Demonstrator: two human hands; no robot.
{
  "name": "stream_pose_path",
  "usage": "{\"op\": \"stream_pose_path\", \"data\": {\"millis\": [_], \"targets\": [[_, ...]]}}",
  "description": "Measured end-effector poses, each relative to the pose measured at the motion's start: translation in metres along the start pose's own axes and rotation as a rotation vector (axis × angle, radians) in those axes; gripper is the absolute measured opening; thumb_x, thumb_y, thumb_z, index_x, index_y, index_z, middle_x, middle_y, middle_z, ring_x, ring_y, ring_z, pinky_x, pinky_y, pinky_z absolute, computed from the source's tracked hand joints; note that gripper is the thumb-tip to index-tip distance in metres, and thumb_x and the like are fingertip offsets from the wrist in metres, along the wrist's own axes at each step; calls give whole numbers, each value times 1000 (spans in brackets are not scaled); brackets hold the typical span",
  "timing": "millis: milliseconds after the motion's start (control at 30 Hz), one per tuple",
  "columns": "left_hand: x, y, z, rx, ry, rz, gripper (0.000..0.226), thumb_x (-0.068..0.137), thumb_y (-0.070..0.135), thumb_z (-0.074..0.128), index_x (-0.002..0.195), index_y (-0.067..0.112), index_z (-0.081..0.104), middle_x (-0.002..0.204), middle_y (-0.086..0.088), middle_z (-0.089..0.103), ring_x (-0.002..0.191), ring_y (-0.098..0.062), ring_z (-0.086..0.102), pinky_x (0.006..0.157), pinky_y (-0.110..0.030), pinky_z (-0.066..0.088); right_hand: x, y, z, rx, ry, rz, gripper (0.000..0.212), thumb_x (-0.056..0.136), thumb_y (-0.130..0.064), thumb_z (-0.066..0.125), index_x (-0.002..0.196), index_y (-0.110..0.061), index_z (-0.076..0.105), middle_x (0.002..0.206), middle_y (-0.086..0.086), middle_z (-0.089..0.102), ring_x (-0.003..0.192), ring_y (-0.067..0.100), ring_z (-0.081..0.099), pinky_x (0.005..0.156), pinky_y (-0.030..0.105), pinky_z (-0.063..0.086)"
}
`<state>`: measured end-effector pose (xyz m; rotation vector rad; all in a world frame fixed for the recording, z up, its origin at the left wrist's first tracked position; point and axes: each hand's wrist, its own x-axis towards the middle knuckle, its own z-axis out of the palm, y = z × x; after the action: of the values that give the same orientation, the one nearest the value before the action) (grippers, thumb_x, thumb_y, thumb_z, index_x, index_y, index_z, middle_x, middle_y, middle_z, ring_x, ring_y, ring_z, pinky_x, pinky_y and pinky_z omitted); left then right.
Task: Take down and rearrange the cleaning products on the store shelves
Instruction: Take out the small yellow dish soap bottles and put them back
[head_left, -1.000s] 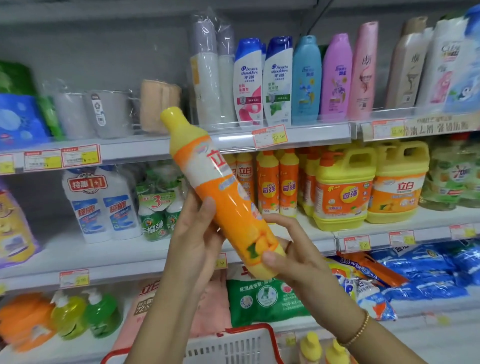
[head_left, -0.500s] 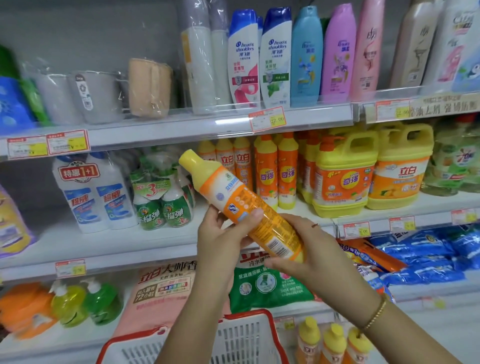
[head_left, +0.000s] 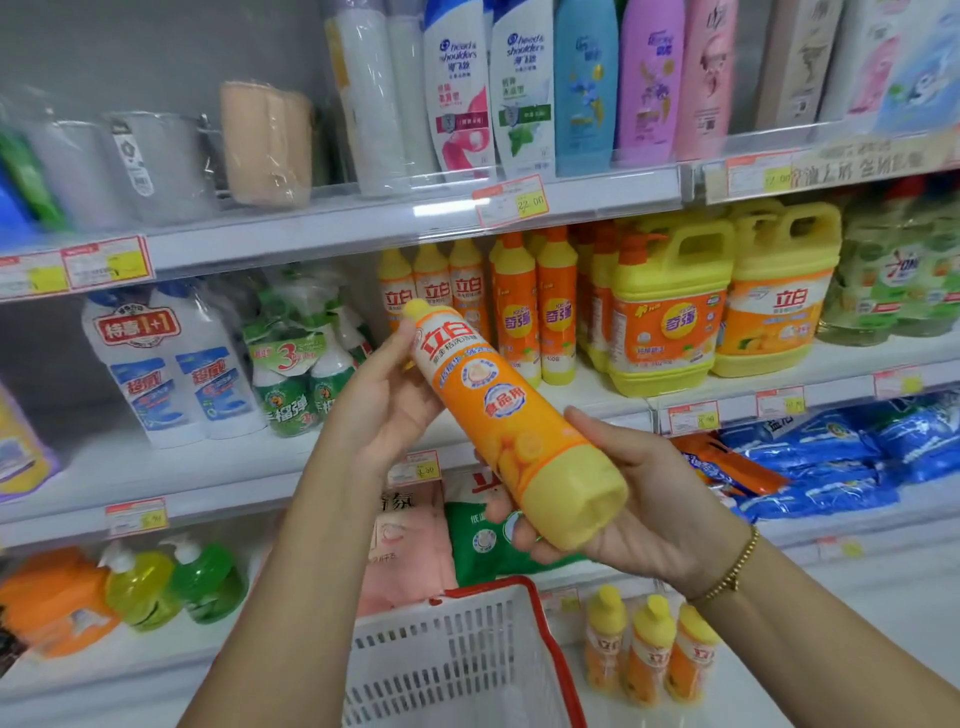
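Before shelves, gripping neck of orange bottle with left hand, cupping base with right hand, pointing cap up-left, base down-right, above red-rimmed basket.

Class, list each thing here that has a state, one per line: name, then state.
orange bottle, capped, tilted, cap end up, held in front of the shelves
left hand, grips the bottle near its neck
right hand, holds the bottle's base
yellow jugs, upright on the middle shelf
basket, below the hands, top open
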<state>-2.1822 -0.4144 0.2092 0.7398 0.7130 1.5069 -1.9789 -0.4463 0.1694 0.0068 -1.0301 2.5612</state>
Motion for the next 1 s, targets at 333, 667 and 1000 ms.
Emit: {"op": "stream_pose_path", "data": {"millis": [333, 667, 1000], "targets": [[11, -17, 9, 48, -36, -61, 63, 69, 25, 69, 126, 2, 55, 99, -13, 71, 85, -22, 72, 62, -35, 58, -28, -23, -21, -224, 216, 137, 63, 84, -30, 64, 135, 2, 44, 126, 25, 55, 109, 36, 60, 97, 45, 47], [2, -134, 55, 632, -253, 77, 53, 61, 12, 81, 109, 22, 59, 104, 6, 70, 92, -7, 69, 71, -20, 53, -126, -30, -102, -764, 972, 77, 23, 91, -10, 56, 111, -8, 67, 109, 11, 70, 105, 25, 65, 95, 36, 50], [-13, -339, 11, 1020, -498, -227, 58, 69, 0, 79, 98, 44, 57, 90, 27, 66, 86, 10, 59, 75, -7, 46, -198, 51, -233, -1383, 1373, 205, 19, 82, -2, 64, 89, -18, 70, 101, 1, 68, 82, 15, 62, 78, 19, 48]]}}
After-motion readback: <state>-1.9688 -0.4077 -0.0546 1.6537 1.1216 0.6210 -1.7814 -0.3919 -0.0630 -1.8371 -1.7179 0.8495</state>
